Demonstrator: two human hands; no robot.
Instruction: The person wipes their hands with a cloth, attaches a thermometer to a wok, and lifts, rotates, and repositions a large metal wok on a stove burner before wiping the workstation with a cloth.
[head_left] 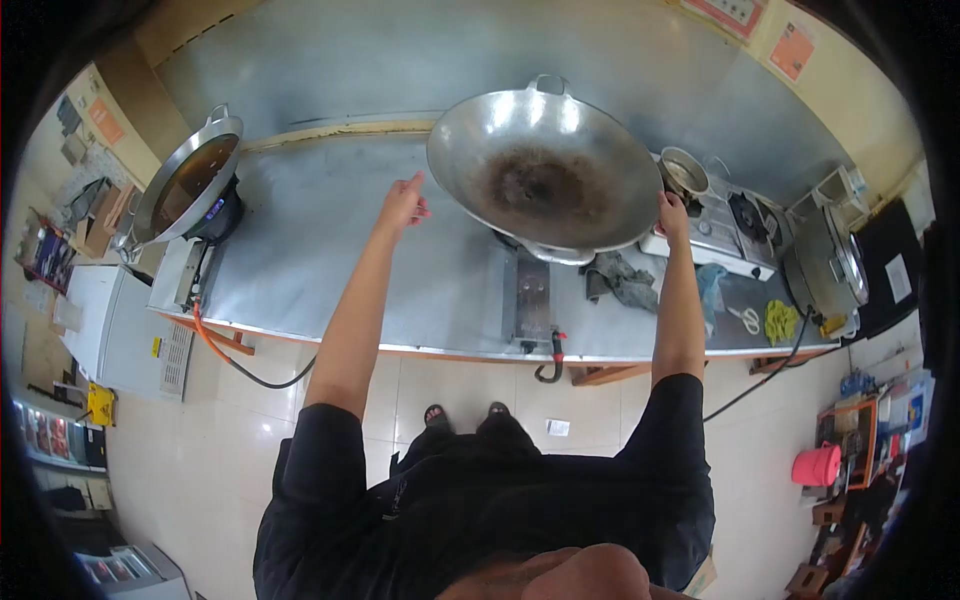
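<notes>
A large metal wok [610, 145] with a dark, browned bottom rests over a burner [530, 300] on the metal counter. My right hand [673, 215] is closed at the wok's right rim, its thumb against the edge. Just off the left rim is my left hand [405, 205], index finger stretched out and the other fingers partly bent, holding nothing. Beside my right hand sits a small pot [685, 172] on a gas stove [715, 228]. Below the wok lies a crumpled grey cloth [622, 282].
Another wok [165, 235] with brown liquid stands at the counter's left end. Towards the right are a blue cloth [710, 290], scissors [745, 320], a yellow-green cloth [782, 322] and a big lidded pot [825, 265]. An orange and black hose [225, 350] hangs off the front edge.
</notes>
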